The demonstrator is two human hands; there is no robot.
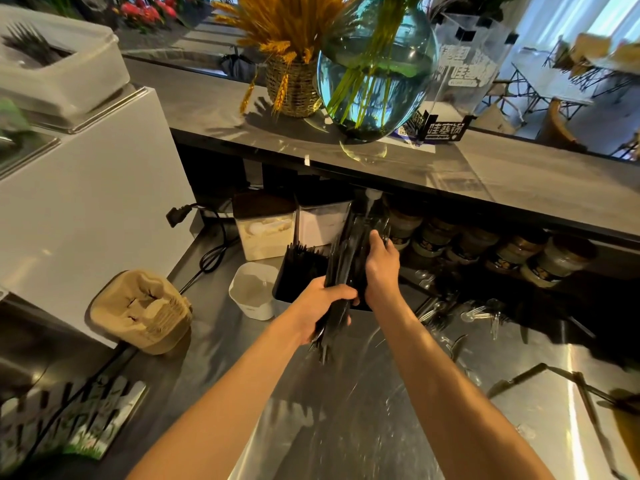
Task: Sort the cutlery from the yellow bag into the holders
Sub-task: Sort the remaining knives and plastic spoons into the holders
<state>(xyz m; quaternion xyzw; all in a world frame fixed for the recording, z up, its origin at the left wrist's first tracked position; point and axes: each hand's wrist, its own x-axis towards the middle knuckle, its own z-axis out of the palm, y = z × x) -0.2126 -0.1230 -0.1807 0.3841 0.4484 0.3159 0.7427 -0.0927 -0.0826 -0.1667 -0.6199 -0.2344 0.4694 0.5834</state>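
A thick bundle of black plastic cutlery (349, 258) stands tilted above the steel counter. My left hand (323, 306) grips its lower end. My right hand (381, 261) curls round its upper part from the right. Just behind the bundle stands a black holder (299, 271) with black sticks in it, and to its left a white holder (251, 291) that looks empty. Clear plastic spoons (481, 315) lie scattered on the counter to the right. A bit of yellow bag (627, 431) shows at the right edge.
A stack of brown paper cup carriers (142, 311) sits on the left by a white machine (86, 188). Two lidded tubs (265, 226) and a row of jars (502, 252) stand under the raised shelf with a glass vase (375, 74). Black tongs (554, 379) lie at the right.
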